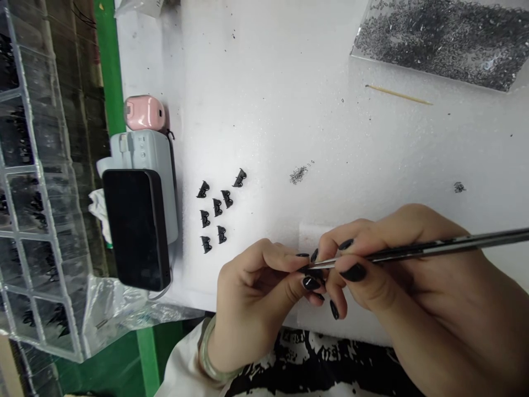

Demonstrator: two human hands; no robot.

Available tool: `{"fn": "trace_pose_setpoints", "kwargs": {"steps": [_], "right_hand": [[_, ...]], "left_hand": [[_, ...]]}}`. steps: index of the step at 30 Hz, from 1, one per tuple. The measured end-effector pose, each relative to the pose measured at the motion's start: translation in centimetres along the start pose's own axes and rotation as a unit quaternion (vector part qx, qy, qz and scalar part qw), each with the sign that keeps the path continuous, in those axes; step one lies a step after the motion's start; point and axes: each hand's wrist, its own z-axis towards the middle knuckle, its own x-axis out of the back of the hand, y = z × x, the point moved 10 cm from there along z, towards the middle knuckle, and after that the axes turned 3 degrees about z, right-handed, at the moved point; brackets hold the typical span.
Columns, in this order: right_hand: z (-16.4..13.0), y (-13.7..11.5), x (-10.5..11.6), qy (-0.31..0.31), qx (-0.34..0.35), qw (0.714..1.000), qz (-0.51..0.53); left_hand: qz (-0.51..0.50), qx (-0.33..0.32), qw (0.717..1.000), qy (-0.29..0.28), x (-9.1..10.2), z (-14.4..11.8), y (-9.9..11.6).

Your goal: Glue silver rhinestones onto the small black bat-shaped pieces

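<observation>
My left hand is closed, pinching a small black piece between thumb and fingers; most of it is hidden. Closed around slim dark tweezers, my right hand brings their silver tip to that piece. The fingers of both hands almost meet. Left of them lie several small black toothed clips on the white surface. Beyond my hands is a little pile of tiny metal rings. Another small heap of rings sits farther right.
A clear bag of many tiny dark rings lies at the upper right, with a thin wooden stick below it. On the left are a phone, a pale blue device and a pink case. A compartmented plastic box borders the left edge.
</observation>
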Motion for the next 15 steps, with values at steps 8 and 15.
{"fn": "trace_pose_setpoints", "kwargs": {"steps": [8, 15], "right_hand": [[0.02, 0.44, 0.14, 0.03, -0.03, 0.994, 0.101], [-0.48, 0.38, 0.16, 0.03, -0.022, 0.996, 0.079]], "left_hand": [[-0.005, -0.007, 1.0, -0.001, -0.05, 0.17, 0.11], [-0.009, 0.006, 1.0, 0.0, 0.08, 0.23, -0.11]]}}
